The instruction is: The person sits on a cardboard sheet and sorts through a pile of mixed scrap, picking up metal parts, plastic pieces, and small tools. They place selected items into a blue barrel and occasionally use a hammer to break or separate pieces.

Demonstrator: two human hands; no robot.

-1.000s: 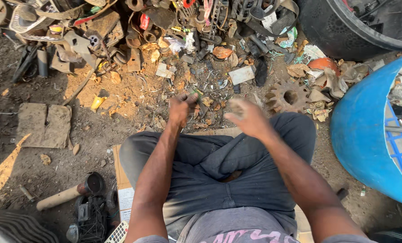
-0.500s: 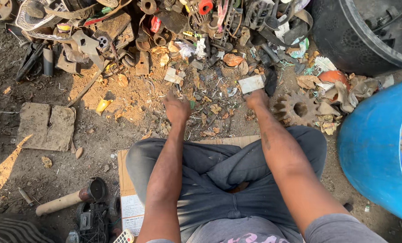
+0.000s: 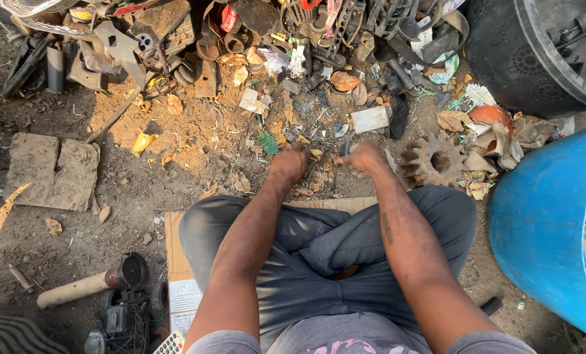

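Seated person sorting small scrap on dirt ground. The left hand is closed into a fist over the debris just left of the rusty gear wheel; what it grips cannot be made out. The right hand, nearer the gear wheel, is closed around a small dark metal piece. The scrap heap lies beyond the gear wheel, the blue drum to its right. Judged advice: hold the piece firmly, keeping fingers clear of sharp edges.
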